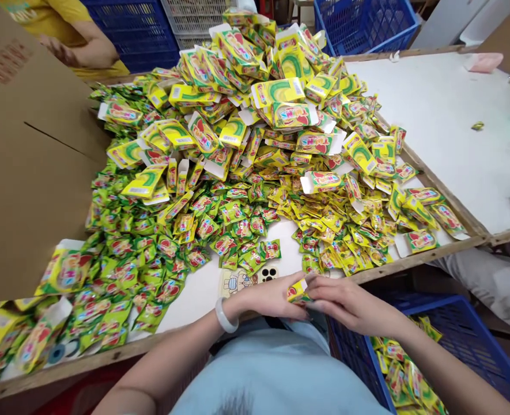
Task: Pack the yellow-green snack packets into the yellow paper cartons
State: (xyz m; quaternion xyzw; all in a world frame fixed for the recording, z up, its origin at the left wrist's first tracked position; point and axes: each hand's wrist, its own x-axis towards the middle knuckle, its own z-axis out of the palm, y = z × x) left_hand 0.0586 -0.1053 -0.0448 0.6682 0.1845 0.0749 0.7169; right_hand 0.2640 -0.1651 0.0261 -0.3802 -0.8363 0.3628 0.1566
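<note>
My left hand [276, 295] is wrapped round a small yellow and green candy box [297, 290], held close to my body over the table's front edge. At the box's white end flap, the fingers of my right hand [336, 297] are pressed together; what they grip there is partly hidden. Just past my left hand lies a phone in a cartoon case [241, 281]. Green candy packets [233, 213] and yellow candy packets [336, 225] are heaped beyond it. Behind them rises a large pile of flat yellow boxes [276, 92] with white flaps.
A brown carton [30, 150] stands at the left. Below the table on the right, a blue crate [466, 334] holds filled yellow boxes. More blue crates [362, 26] stand behind. A wooden rim [445, 193] divides the tabletop. A person in yellow [82, 34] is at the back left.
</note>
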